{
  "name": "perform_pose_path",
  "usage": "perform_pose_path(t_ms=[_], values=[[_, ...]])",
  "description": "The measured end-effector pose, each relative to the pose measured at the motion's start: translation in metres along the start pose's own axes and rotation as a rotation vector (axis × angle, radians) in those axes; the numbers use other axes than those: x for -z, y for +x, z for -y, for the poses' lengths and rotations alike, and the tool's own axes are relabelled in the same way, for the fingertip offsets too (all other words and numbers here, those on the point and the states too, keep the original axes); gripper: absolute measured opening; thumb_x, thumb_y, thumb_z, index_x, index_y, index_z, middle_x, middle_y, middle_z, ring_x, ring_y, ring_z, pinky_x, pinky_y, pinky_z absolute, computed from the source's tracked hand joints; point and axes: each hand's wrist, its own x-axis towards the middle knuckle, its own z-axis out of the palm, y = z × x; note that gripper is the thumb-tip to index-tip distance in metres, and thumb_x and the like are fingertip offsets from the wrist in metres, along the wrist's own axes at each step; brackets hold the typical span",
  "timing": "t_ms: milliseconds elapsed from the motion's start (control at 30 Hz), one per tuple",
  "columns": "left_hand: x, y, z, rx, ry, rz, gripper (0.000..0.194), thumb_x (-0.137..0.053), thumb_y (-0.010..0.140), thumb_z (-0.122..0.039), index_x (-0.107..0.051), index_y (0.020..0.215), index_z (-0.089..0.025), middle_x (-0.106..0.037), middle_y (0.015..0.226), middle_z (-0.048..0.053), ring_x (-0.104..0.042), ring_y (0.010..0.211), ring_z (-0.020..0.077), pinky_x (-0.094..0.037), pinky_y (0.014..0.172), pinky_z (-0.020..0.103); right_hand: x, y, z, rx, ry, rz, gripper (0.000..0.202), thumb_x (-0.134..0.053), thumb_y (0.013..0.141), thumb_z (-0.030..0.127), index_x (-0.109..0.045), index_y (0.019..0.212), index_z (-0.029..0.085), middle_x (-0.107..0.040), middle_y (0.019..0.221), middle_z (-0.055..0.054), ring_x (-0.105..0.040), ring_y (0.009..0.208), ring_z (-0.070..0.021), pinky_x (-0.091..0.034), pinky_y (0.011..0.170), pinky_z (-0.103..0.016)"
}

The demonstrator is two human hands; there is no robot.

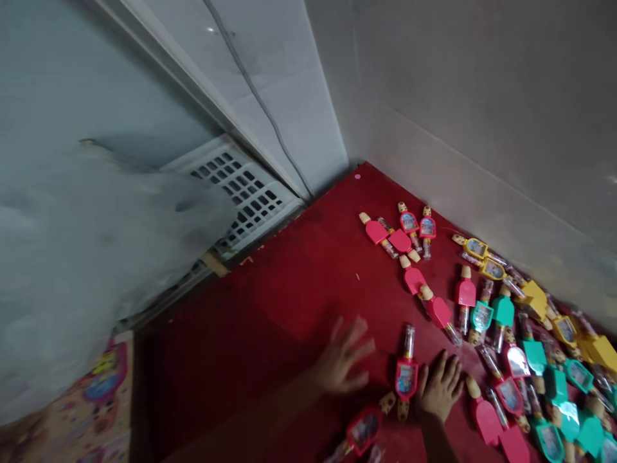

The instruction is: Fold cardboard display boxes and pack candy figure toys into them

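Observation:
Over the red tabletop (270, 334), my left hand (341, 357) is smeared by motion, its fingers spread with nothing in them. My right hand (439, 387) lies flat with fingers apart, close beside a pink paddle-shaped toy (406, 378) with a clear tube at one end and a small molded head at the other. Another pink toy (364, 429) lies nearer me, below my left hand, partly cut off by the frame. To the right of my right hand are a face-down pink toy (486, 419) and several more in pink and green.
Green toys (549, 440) and yellow toys (534, 299) crowd the right side along a grey wall (482, 96). Several pink toys (376, 231) lie farther back. At left are a white slotted crate (245, 199), a pale plastic sheet (144, 212) and a printed carton (96, 411). A grey cable (260, 96) hangs behind.

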Motion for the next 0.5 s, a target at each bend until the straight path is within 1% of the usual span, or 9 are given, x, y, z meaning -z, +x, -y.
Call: perform_pose_path(t_ms=[33,67,100,133,200,300,400,433,500], values=[[0.004,0.025,0.012,0.323,0.046,-0.099,0.046,-0.036,0.091,-0.048,-0.055,0.127,-0.026,-0.040,0.143,0.012,-0.027,0.137,0.0321,-0.015,0.111,0.062,0.000,0.000,0.000,-0.005,-0.003,0.008,0.071,-0.016,0.090,0.048,-0.034,0.142,0.003,-0.026,0.147,-0.025,-0.020,0.138,-0.0373,-0.022,0.106,-0.060],[0.007,0.050,0.022,0.576,0.093,-0.171,0.048,-0.035,0.092,-0.044,-0.052,0.131,-0.021,-0.036,0.144,0.015,-0.025,0.138,0.0342,-0.016,0.110,0.064,0.000,0.001,0.000,-0.009,-0.007,0.013,0.071,-0.015,0.090,0.048,-0.034,0.142,0.003,-0.026,0.148,-0.025,-0.019,0.139,-0.0368,-0.022,0.106,-0.060],[0.008,0.071,0.030,0.705,0.139,-0.193,0.053,-0.038,0.091,-0.045,-0.047,0.135,-0.017,-0.031,0.147,0.018,-0.021,0.139,0.0363,-0.015,0.109,0.065,0.000,0.001,0.000,-0.010,-0.014,0.020,0.071,-0.015,0.090,0.048,-0.033,0.142,0.003,-0.025,0.148,-0.025,-0.018,0.139,-0.0365,-0.022,0.107,-0.060],[0.009,0.087,0.036,0.740,0.174,-0.189,0.059,-0.042,0.090,-0.047,-0.041,0.139,-0.015,-0.024,0.150,0.019,-0.017,0.140,0.0364,-0.015,0.110,0.064,-0.001,0.001,0.001,-0.011,-0.021,0.027,0.071,-0.015,0.090,0.048,-0.033,0.142,0.003,-0.025,0.148,-0.025,-0.018,0.139,-0.0366,-0.021,0.107,-0.060],[0.006,0.104,0.039,0.741,0.206,-0.163,0.068,-0.047,0.087,-0.050,-0.033,0.143,-0.014,-0.016,0.152,0.019,-0.014,0.141,0.0357,-0.014,0.111,0.061,0.002,0.000,0.003,-0.013,-0.034,0.035,0.071,-0.016,0.090,0.048,-0.035,0.141,0.002,-0.026,0.147,-0.025,-0.021,0.138,-0.0375,-0.022,0.107,-0.059],[0.002,0.101,0.035,0.755,0.194,-0.158,0.068,-0.048,0.087,-0.048,-0.032,0.144,-0.014,-0.016,0.152,0.018,-0.015,0.141,0.0336,-0.014,0.112,0.059,0.026,0.007,0.012,-0.025,-0.067,0.033,0.070,-0.018,0.088,0.043,-0.042,0.134,-0.004,-0.035,0.140,-0.030,-0.033,0.131,-0.0419,-0.029,0.101,-0.062],[0.001,0.096,0.035,0.764,0.171,-0.164,0.063,-0.046,0.088,-0.045,-0.035,0.143,-0.016,-0.019,0.152,0.017,-0.016,0.141,0.0342,-0.016,0.111,0.060,0.079,0.037,0.038,0.090,-0.087,0.161,0.061,-0.022,0.088,0.036,-0.059,0.109,-0.008,-0.056,0.105,-0.038,-0.059,0.097,-0.0449,-0.046,0.075,-0.060],[0.001,0.095,0.035,0.759,0.165,-0.160,0.063,-0.046,0.088,-0.045,-0.036,0.142,-0.016,-0.019,0.152,0.016,-0.016,0.141,0.0345,-0.016,0.111,0.060,0.101,0.054,0.053,0.181,-0.061,0.217,0.056,-0.026,0.088,0.038,-0.065,0.094,-0.002,-0.061,0.084,-0.032,-0.064,0.076,-0.0390,-0.049,0.063,-0.052],[0.003,0.096,0.037,0.749,0.152,-0.150,0.061,-0.045,0.088,-0.044,-0.037,0.142,-0.017,-0.020,0.151,0.016,-0.016,0.141,0.0343,-0.015,0.112,0.060,0.140,0.100,0.095,0.307,-0.024,0.248,0.051,-0.028,0.091,0.041,-0.067,0.082,0.010,-0.060,0.068,-0.018,-0.061,0.059,-0.0269,-0.050,0.059,-0.041]])
